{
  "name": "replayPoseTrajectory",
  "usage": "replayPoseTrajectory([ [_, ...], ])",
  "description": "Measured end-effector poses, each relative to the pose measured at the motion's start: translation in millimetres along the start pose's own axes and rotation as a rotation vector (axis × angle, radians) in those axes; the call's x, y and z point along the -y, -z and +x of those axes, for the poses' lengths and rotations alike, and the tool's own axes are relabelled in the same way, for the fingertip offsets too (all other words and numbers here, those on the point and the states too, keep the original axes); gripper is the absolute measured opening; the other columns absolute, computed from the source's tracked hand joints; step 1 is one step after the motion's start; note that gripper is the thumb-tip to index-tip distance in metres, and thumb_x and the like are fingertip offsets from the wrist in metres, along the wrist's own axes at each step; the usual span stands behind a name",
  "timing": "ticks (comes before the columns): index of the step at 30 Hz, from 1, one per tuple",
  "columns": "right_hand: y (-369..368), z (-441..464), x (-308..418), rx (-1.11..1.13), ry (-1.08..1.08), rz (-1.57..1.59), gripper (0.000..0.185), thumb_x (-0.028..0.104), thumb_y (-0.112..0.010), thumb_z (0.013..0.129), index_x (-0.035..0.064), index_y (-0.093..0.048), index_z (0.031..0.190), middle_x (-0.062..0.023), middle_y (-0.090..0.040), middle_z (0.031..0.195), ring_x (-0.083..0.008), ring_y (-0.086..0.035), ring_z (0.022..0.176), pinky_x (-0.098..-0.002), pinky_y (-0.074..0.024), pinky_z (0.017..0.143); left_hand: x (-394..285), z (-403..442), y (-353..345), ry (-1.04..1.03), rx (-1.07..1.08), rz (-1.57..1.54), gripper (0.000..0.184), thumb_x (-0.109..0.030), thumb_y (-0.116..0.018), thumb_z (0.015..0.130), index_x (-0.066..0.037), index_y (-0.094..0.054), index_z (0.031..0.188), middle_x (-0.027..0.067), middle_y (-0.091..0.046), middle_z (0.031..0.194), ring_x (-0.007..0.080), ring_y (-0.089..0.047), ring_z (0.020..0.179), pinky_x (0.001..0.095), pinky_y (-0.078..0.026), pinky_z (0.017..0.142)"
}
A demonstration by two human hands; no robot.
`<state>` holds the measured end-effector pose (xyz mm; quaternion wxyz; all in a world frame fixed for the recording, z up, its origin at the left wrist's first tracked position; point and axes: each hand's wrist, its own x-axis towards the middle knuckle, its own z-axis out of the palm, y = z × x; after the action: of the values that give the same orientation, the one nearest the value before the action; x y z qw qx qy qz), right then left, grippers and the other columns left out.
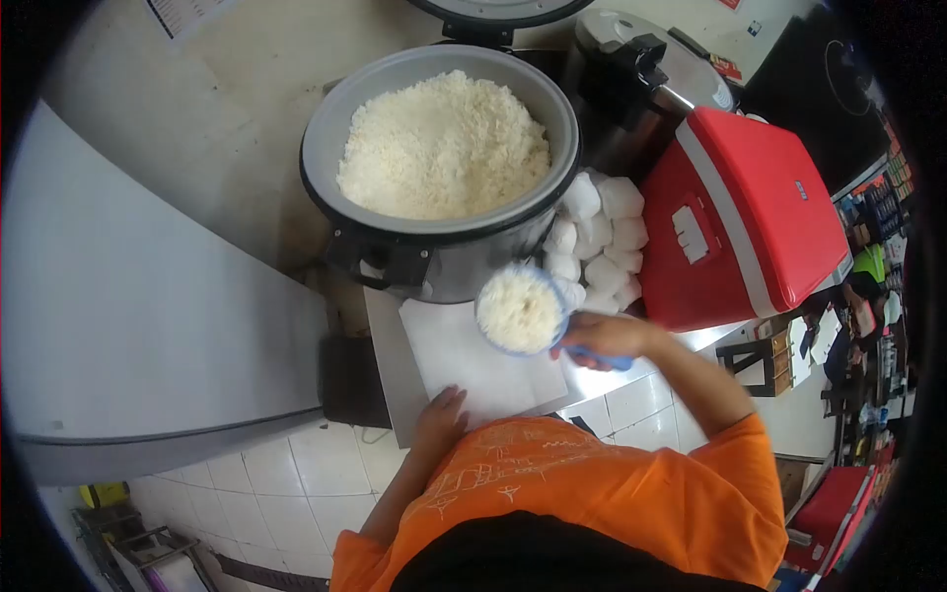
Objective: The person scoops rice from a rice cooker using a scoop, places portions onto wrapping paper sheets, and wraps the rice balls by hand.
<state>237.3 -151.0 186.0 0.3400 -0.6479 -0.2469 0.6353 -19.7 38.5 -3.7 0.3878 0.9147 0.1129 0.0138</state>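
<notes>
My right hand (pixel 604 340) is closed round the handle of a blue scoop (pixel 564 335) heaped with cooked white rice (pixel 520 311). The scoop is above a sheet of white paper (pixel 464 345), which lies on the metal table in front of a large rice cooker (pixel 464 271). At the paper's near left edge rests my left hand (pixel 441 416), its fingers lying on the sheet and nothing visible in its grasp. More rice (pixel 444 148) fills much of the cooker's pot, whose lid (pixel 503 10) is raised.
White wrapped bundles (pixel 597 237) are piled right of the cooker, against a red cool box (pixel 745 217). Behind them is a second cooker (pixel 651 59), closed. A large pale appliance (pixel 168 306) stands left of the table (pixel 395 370). Tiled floor (pixel 296 483) lies below.
</notes>
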Motion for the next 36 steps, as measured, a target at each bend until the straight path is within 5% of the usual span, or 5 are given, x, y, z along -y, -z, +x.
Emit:
replayPoseTrajectory([
  [7,-65.7,114.9,-145.2,-0.455,-0.032,0.042,0.032,0.032,-0.047,0.091,0.0016,-0.054,0.095,-0.0068,-0.053,0.060,-0.0181,-0.054,0.049,-0.0323,-0.0454,0.049,5.6,-25.0,-20.7,-0.149,0.220,0.416,0.077,-0.029,-0.071,0.068,-0.002,-0.036,0.131,0.0206,-0.026,0.142,0.0332,-0.024,0.133,0.0462,-0.028,0.105],
  [9,-74.5,116.7,-142.2,-0.922,0.192,-0.641,0.025,0.025,-0.051,0.087,0.0038,-0.051,0.099,-0.0153,-0.060,0.073,-0.0329,-0.059,0.061,-0.0432,-0.0479,0.057,8.4,-29.6,-18.9,-0.182,0.236,0.455,0.079,-0.030,-0.071,0.066,-0.002,-0.036,0.131,0.0205,-0.026,0.142,0.0331,-0.024,0.133,0.0468,-0.028,0.105],
  [13,-93.4,122.7,-130.2,-0.897,0.462,-0.695,0.024,0.019,-0.057,0.084,0.0021,-0.051,0.099,-0.0178,-0.062,0.075,-0.0367,-0.061,0.070,-0.0436,-0.0486,0.064,23.4,-45.3,-28.5,-0.217,0.217,0.454,0.076,-0.029,-0.071,0.067,-0.001,-0.038,0.129,0.0204,-0.031,0.139,0.0324,-0.027,0.132,0.0451,-0.028,0.105],
  [29,-82.9,113.3,-69.7,-0.774,0.167,-0.967,0.054,0.055,-0.059,0.076,0.0047,-0.057,0.096,-0.0126,-0.063,0.067,-0.0284,-0.061,0.056,-0.0379,-0.0460,0.058,50.4,-28.3,-47.4,-0.397,0.079,0.315,0.058,-0.022,-0.062,0.076,0.001,-0.043,0.126,0.0214,-0.038,0.133,0.0335,-0.034,0.127,0.0413,-0.030,0.105],
  [36,-30.3,24.2,102.9,-1.479,1.001,-1.247,0.041,0.037,-0.070,0.068,0.0068,-0.053,0.091,-0.0078,-0.055,0.073,-0.0239,-0.055,0.070,-0.0374,-0.0345,0.069,34.7,-3.2,-23.0,-0.303,0.057,0.391,0.050,-0.021,-0.059,0.078,-0.005,-0.047,0.124,0.0099,-0.046,0.130,0.0236,-0.042,0.122,0.0391,-0.037,0.098],
])
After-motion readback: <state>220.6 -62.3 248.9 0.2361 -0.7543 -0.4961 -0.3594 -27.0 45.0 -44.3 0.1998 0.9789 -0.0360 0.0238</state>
